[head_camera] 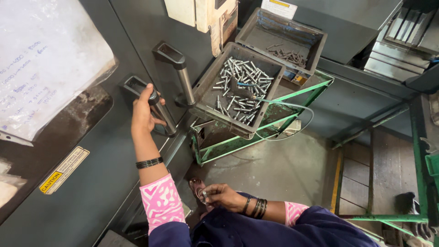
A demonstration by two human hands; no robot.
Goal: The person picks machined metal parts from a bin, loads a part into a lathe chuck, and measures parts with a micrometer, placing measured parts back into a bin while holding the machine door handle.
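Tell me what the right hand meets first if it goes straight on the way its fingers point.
Probably the left sleeve; the right hand points left, pinching a small metal part. Depth unclear.

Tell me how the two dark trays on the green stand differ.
The near tray holds many shiny metal pins, spread across its floor; the far tray holds only a few darker pieces, in one corner. A thin hose runs into the near tray, not the far one. Both are dark, rectangular and open-topped.

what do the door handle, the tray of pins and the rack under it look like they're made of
Door handle, gripped by the left hand: a bare metal bar, dull silvery sheen, in black end mounts, possibly plastic. Tray: probably dark grey moulded plastic, matt and scuffed. Pins: bright steel by their shine. Rack: angle-iron frame, chipped green paint.
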